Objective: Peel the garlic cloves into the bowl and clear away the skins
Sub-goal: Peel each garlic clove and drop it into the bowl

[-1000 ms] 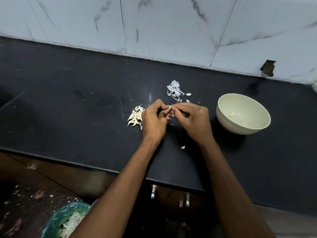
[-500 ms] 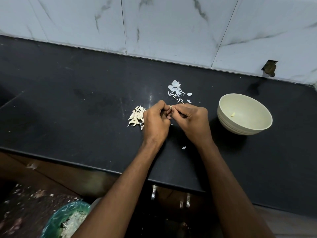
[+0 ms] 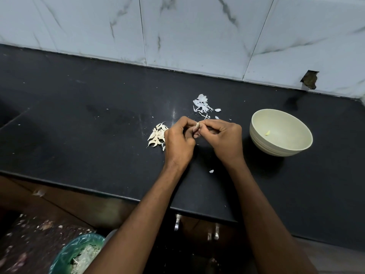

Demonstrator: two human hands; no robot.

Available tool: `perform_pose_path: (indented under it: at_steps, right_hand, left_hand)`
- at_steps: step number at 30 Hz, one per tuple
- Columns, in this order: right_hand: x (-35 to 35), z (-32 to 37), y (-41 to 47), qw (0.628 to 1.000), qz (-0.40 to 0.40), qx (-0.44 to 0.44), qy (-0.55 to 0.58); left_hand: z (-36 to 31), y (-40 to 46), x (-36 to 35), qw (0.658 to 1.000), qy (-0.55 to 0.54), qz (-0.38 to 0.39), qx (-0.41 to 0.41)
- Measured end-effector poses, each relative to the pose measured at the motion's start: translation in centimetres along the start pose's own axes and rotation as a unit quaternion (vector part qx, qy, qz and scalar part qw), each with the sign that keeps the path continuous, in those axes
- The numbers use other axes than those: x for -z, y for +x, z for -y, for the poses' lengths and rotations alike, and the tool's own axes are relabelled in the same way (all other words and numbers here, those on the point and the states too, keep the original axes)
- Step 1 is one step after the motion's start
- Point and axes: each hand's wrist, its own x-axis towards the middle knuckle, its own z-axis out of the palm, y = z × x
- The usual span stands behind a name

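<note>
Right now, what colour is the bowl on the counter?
The bowl is a pale cream, slightly yellowish green, plain with faint ridges outside; the head view shows it.

Black stone-like countertop (image 3: 79, 119): smooth, semi-gloss, faint smears and specks. White marble-look wall tiles (image 3: 187, 30): glossy, grey veins, one chipped hole. Pale cream round bowl (image 3: 258, 139): smooth matt, ribbed outer wall, maybe plastic. Thin white papery garlic skins (image 3: 202, 103): dry, flaky. Green translucent plastic bin liner (image 3: 79, 248): crinkled, shiny. Small metal cabinet fittings (image 3: 214, 233): shiny.
</note>
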Motion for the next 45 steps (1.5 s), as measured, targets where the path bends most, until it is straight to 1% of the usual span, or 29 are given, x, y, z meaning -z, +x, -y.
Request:
perform_pose_path:
  at_steps: [4, 8, 11, 13, 16, 17, 20, 23, 26, 28, 31, 36, 45]
  right_hand:
    - [0.3, 0.2, 0.2, 0.989, 0.009, -0.086, 0.116]
    - [0.0, 0.4, 0.3, 0.954, -0.015, -0.163, 0.252]
    - [-0.3, 0.0, 0.5, 0.938, -0.018, -0.198, 0.285]
    - [-0.2, -0.4, 0.5, 0.938, 0.000, -0.196, 0.287]
    - [-0.1, -0.7, 0.4, 0.956, 0.049, -0.151, 0.248]
    - [-0.1, -0.8, 0.4, 0.960, 0.052, -0.139, 0.237]
    - [0.0, -1.1, 0.4, 0.969, 0.023, -0.123, 0.213]
    - [0.1, -1.4, 0.6, 0.981, -0.001, -0.103, 0.164]
    - [0.1, -1.3, 0.5, 0.975, -0.014, -0.127, 0.182]
    - [0.2, -1.3, 0.4, 0.971, -0.011, -0.134, 0.197]
    - [0.2, -1.3, 0.4, 0.972, -0.001, -0.122, 0.199]
    - [0.2, -1.4, 0.4, 0.979, -0.003, -0.094, 0.179]
    - [0.5, -1.9, 0.5, 0.983, -0.016, -0.093, 0.157]
  left_hand:
    - [0.1, 0.4, -0.1, 0.996, -0.075, 0.007, 0.036]
    - [0.1, 0.7, -0.1, 0.988, -0.137, 0.000, 0.078]
    - [0.1, 0.8, 0.1, 0.983, -0.157, -0.007, 0.096]
    - [0.2, 0.9, 0.1, 0.981, -0.163, -0.011, 0.102]
    - [0.1, 0.7, 0.1, 0.982, -0.157, -0.003, 0.101]
    - [0.1, 0.7, 0.0, 0.984, -0.149, 0.000, 0.098]
    - [0.1, 0.5, -0.1, 0.985, -0.147, 0.016, 0.094]
    - [0.3, 0.5, -0.2, 0.982, -0.164, 0.016, 0.097]
    - [0.3, 0.6, -0.1, 0.980, -0.174, 0.016, 0.096]
    - [0.1, 0.6, 0.1, 0.976, -0.190, 0.020, 0.100]
    - [0.0, 0.6, 0.2, 0.970, -0.217, 0.032, 0.105]
    - [0.3, 0.7, 0.3, 0.962, -0.245, 0.042, 0.114]
    - [0.0, 0.5, 0.4, 0.955, -0.267, 0.059, 0.112]
